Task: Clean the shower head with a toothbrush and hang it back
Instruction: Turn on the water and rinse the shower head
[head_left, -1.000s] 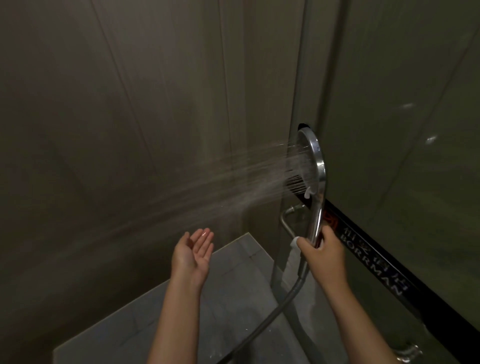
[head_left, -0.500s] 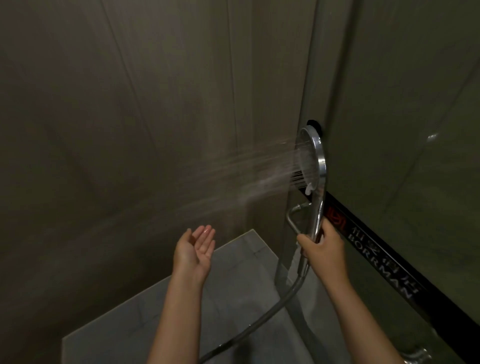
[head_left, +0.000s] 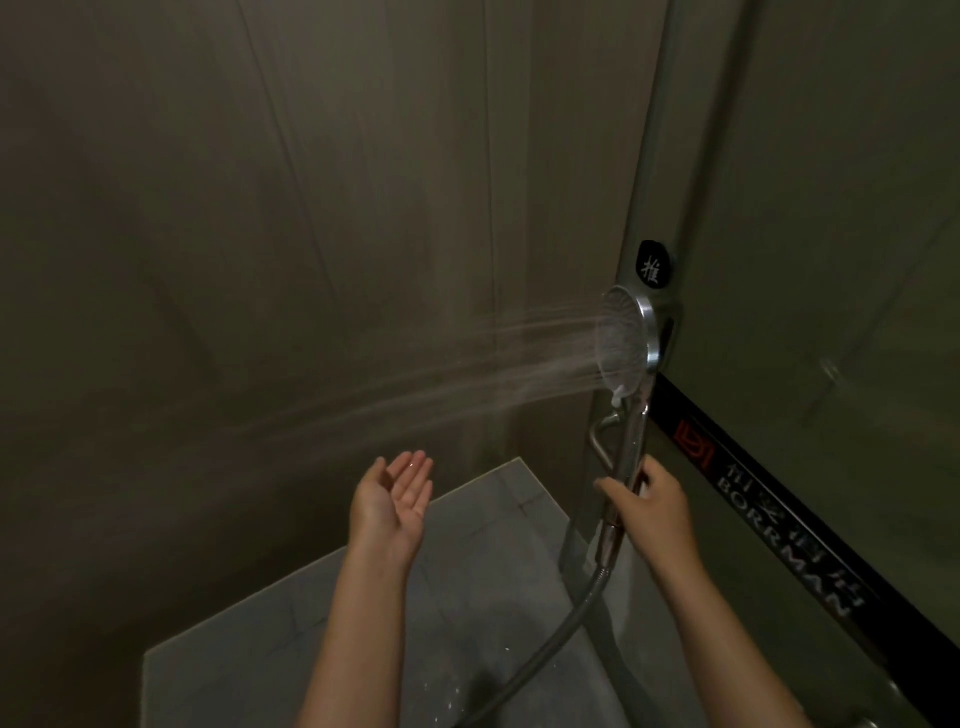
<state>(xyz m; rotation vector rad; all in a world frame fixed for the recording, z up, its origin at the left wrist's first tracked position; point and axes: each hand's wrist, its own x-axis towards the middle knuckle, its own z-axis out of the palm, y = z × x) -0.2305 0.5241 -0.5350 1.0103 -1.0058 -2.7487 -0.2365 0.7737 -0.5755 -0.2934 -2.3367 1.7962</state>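
A chrome shower head (head_left: 626, 338) with a round face stands upright at the right and sprays water to the left across the stall. My right hand (head_left: 649, 504) grips its handle low down, above the metal hose (head_left: 550, 634) that runs down toward the floor. My left hand (head_left: 395, 493) is held out to the left, palm up, fingers straight and wet, below the spray and holding nothing. No toothbrush is in view.
A glass shower door (head_left: 779, 260) with a black band reading BORRMAN and a chrome handle (head_left: 602, 436) stands right behind the shower head. Dark tiled walls (head_left: 260, 260) close the left and back. The grey tiled floor (head_left: 415, 649) below is wet.
The shower head has shifted slightly in my right hand and its face has turned a bit more toward me. My left hand stays palm up under the spray.
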